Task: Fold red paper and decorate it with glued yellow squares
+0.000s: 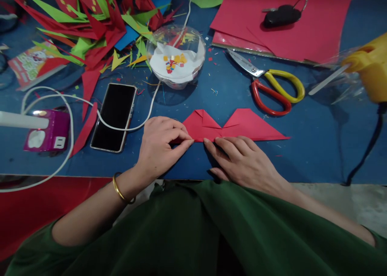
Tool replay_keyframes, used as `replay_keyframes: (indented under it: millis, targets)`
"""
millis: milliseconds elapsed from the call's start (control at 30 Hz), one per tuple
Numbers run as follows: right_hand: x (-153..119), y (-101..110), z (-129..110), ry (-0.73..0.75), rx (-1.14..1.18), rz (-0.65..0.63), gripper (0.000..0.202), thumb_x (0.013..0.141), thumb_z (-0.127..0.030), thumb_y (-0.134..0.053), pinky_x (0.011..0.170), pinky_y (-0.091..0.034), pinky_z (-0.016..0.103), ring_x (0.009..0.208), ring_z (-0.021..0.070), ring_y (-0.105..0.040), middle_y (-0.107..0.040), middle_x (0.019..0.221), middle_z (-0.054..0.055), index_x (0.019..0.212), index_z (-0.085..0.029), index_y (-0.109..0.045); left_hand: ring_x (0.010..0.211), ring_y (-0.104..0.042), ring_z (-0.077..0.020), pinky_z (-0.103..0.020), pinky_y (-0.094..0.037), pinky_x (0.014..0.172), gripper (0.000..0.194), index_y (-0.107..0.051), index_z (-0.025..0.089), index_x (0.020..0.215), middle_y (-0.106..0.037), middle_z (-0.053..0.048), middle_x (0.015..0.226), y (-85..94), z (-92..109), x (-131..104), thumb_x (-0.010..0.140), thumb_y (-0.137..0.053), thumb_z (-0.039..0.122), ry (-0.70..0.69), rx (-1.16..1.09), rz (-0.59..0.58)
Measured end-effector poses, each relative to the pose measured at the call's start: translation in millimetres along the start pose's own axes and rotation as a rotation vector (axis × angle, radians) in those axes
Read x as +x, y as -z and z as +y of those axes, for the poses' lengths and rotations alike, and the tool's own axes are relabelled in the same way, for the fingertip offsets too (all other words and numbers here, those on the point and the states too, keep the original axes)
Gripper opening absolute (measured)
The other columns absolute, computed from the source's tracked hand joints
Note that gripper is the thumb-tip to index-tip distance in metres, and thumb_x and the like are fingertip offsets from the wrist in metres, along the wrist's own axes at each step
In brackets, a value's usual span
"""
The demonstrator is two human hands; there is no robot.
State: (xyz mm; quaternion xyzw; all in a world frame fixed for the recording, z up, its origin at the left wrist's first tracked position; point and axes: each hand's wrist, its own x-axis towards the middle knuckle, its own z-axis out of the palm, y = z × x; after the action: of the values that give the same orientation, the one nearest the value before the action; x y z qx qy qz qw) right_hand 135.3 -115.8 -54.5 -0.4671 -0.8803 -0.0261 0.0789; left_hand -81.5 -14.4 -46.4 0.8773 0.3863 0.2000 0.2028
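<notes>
From here I spot a smartphone (116,106) left of centre, a white cable (116,128) draped across it, a purple power cube (63,124) far left, and a black key fob (281,17) upper right

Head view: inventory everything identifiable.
folded paper: 1, red, centre
scissors: 1, red/yellow, right
phone: 1, black, left
bowl: 1, clear, top
chips: many, mixed, bowl
sheets: several, red, top right
fob: 1, black, on sheets
scraps: many, mixed, top left
cube: 1, purple, left
cabling: uncounted, white, left
booklet: 1, multicoloured, left
tool: 1, yellow, right
table: 1, blue, beneath
bangle: 1, gold, left wrist
garment: 1, green, bottom
left hand: 1, bare, on paper
right hand: 1, bare, on paper
</notes>
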Motion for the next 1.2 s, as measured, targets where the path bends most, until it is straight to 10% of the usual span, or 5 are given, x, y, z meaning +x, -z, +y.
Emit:
replay_keyframes:
  millis: [1200]
  targets:
    - [13.9, -0.9, -1.2, 0.018, -0.043, -0.021, 0.058, 0.099, -0.049, -0.045, 0.083, -0.04, 0.041, 0.1, 0.0288, -0.051, -0.061, 0.112, 0.016, 0.144, -0.013, -0.051, 0.087, -0.065, -0.0211, -0.045, -0.046, 0.086, 0.017, -0.067, 0.025, 0.07, -0.072, 0.0, 0.086, 5.5, -7.8, -1.4, 0.085, -0.073, 0.031, 0.057, 0.034, -0.006]
